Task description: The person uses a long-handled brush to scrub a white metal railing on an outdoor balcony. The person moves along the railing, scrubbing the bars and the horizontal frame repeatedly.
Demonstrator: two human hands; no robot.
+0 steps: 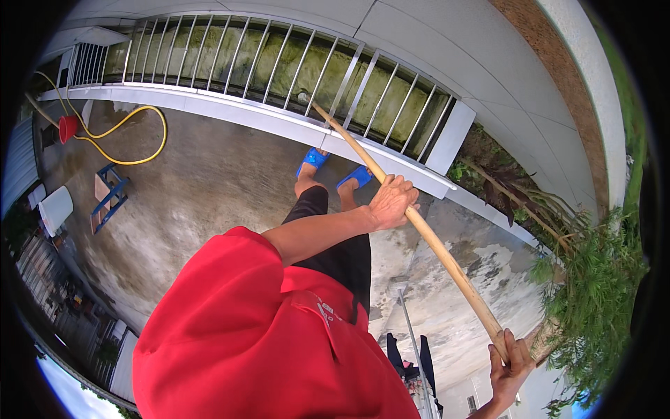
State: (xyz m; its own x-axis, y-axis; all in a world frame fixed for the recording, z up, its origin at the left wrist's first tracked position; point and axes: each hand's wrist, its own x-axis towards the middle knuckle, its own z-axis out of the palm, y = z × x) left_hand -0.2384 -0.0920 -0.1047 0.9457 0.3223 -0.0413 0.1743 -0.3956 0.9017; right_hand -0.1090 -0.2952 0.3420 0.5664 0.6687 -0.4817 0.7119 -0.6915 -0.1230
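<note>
My left hand point(393, 203) is wrapped around the middle of a long, pale wooden pole point(445, 256). Near the pole's rear end, my right hand point(510, 361) grips it low on the right. The pole slants up and away, reaching between the bars of a metal railing point(269, 63) set on a white ledge point(235, 105). Beyond the bars is a trough-like space with a green-stained, mossy wall point(335, 70). A small whitish thing point(303, 97) shows by the pole's far tip; I cannot tell whether they are joined.
My feet in blue slippers point(312, 160) stand on wet, stained concrete point(209, 173). To the left lie a yellow hose point(157, 152), a red bucket point(67, 129) and a small blue-framed stool point(109, 196). Leafy plants point(586, 277) crowd the right. Clothes point(426, 356) hang by a metal pole point(413, 335).
</note>
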